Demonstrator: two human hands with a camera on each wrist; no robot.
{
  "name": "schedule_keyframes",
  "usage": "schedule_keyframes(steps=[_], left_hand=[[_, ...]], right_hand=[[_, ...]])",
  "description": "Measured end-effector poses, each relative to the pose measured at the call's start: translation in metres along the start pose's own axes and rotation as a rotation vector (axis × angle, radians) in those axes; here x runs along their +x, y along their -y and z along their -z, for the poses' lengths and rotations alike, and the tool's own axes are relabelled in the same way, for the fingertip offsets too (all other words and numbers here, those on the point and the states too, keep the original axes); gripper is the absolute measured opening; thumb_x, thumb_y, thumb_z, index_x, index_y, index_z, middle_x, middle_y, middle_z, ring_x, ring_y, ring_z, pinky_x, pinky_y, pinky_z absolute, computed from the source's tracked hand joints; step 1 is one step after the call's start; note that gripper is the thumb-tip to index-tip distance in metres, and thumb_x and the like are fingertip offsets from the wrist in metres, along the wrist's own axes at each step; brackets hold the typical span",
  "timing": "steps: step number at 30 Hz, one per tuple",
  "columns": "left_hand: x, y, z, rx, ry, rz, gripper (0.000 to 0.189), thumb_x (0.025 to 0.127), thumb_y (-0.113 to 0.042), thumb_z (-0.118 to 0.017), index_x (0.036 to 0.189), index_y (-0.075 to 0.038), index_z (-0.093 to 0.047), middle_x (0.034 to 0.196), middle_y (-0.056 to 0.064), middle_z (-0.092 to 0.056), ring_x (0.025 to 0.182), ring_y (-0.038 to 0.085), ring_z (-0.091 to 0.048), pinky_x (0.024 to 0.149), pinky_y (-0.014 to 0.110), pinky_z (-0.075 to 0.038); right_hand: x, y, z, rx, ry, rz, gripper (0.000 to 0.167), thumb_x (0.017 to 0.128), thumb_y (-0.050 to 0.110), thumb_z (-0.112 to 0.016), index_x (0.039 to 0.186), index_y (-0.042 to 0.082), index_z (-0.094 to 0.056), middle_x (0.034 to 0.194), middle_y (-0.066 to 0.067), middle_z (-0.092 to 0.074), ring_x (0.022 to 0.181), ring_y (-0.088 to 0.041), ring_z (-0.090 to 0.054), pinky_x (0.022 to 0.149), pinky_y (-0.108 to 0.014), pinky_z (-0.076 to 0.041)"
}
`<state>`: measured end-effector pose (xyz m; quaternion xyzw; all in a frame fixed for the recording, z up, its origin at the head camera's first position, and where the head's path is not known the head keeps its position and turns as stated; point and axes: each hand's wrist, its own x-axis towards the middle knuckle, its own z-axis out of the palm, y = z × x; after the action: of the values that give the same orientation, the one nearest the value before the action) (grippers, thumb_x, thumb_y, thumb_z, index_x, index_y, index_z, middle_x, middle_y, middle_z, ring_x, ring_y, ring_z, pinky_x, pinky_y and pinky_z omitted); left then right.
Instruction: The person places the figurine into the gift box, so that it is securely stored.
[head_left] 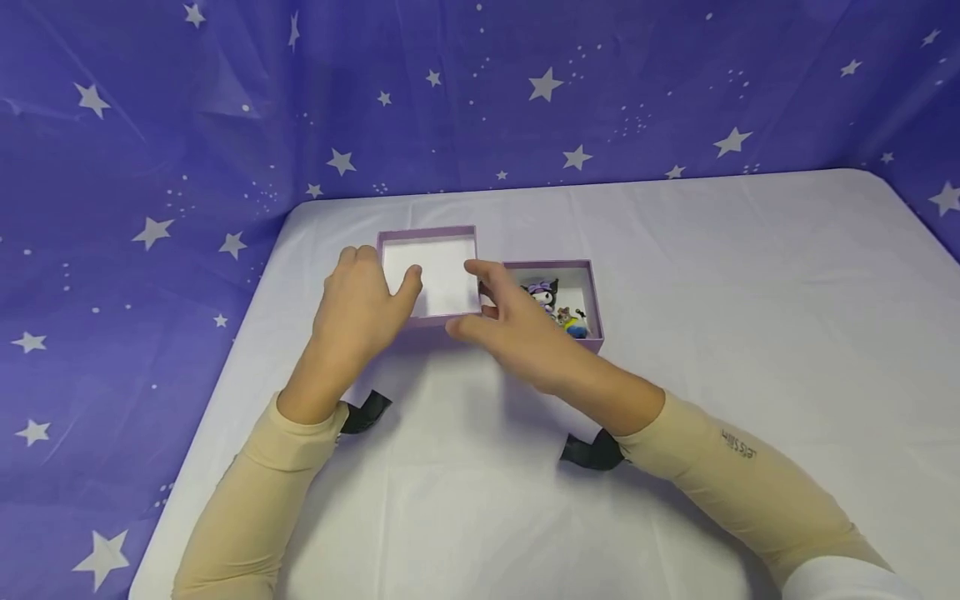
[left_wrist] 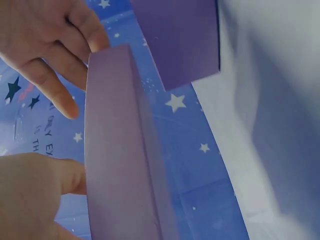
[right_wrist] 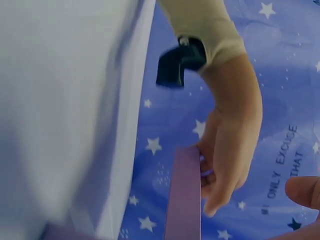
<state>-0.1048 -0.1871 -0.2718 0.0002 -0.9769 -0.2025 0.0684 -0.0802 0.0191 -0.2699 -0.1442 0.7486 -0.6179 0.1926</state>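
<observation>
In the head view my left hand (head_left: 356, 304) grips the left side of a shallow purple box lid (head_left: 438, 275), whose white inside faces up. The thumb lies over the inside while fingers go round the outer wall. The lid appears raised off the table. My right hand (head_left: 517, 329) is at the lid's right edge with fingers spread; whether they touch it is unclear. Behind that hand stands a matching purple box (head_left: 597, 312). It holds a black-and-purple figure (head_left: 543, 293), a small brown bear-like piece (head_left: 564, 315) and a blue-and-yellow piece (head_left: 576, 327), partly hidden.
A white cloth (head_left: 750, 317) covers the table. Blue star-printed fabric (head_left: 480, 92) hangs behind it and along the left. Black bent pieces (head_left: 366, 412) stick out under both sleeves near the wrists.
</observation>
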Motion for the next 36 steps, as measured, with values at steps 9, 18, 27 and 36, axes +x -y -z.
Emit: schedule_keyframes(steps=[9, 18, 27, 36], left_hand=[[-0.003, -0.017, -0.011, -0.250, -0.036, -0.105, 0.058, 0.094, -0.039, -0.055, 0.126, 0.009, -0.051, 0.104, 0.015, -0.052, 0.085, 0.025, -0.052, 0.078, 0.040, -0.044], [-0.015, -0.033, -0.027, -0.486, -0.034, -0.256, 0.062, 0.093, -0.024, -0.060, 0.145, 0.002, -0.037, 0.115, 0.010, -0.047, 0.087, 0.014, -0.056, 0.070, 0.025, -0.053], [-0.024, -0.043, -0.040, -0.583, -0.146, -0.354, 0.058, 0.093, -0.014, -0.057, 0.146, -0.002, -0.038, 0.118, 0.010, -0.049, 0.094, 0.013, -0.056, 0.074, 0.022, -0.054], [-0.029, -0.048, -0.041, -0.780, -0.149, -0.375, 0.040, 0.097, -0.025, -0.054, 0.131, -0.004, -0.048, 0.119, 0.008, -0.054, 0.101, 0.019, -0.063, 0.071, 0.034, -0.057]], right_hand=[[-0.009, -0.001, 0.040, 0.019, -0.084, 0.033, 0.068, 0.092, 0.016, -0.061, 0.149, 0.005, -0.026, 0.151, -0.009, -0.034, 0.137, -0.022, -0.036, 0.106, -0.039, -0.038], [-0.023, -0.007, 0.076, 0.078, -0.154, 0.087, 0.056, 0.094, 0.005, -0.055, 0.144, 0.000, -0.030, 0.150, -0.011, -0.033, 0.138, -0.023, -0.035, 0.110, -0.040, -0.032], [-0.039, -0.008, 0.092, 0.089, -0.145, 0.139, 0.051, 0.094, 0.002, -0.054, 0.141, -0.001, -0.033, 0.141, -0.016, -0.036, 0.134, -0.028, -0.039, 0.107, -0.036, -0.036], [-0.050, -0.013, 0.106, 0.002, -0.128, 0.236, 0.056, 0.093, -0.004, -0.054, 0.146, 0.005, -0.036, 0.134, -0.016, -0.039, 0.133, -0.031, -0.040, 0.097, -0.024, -0.045]])
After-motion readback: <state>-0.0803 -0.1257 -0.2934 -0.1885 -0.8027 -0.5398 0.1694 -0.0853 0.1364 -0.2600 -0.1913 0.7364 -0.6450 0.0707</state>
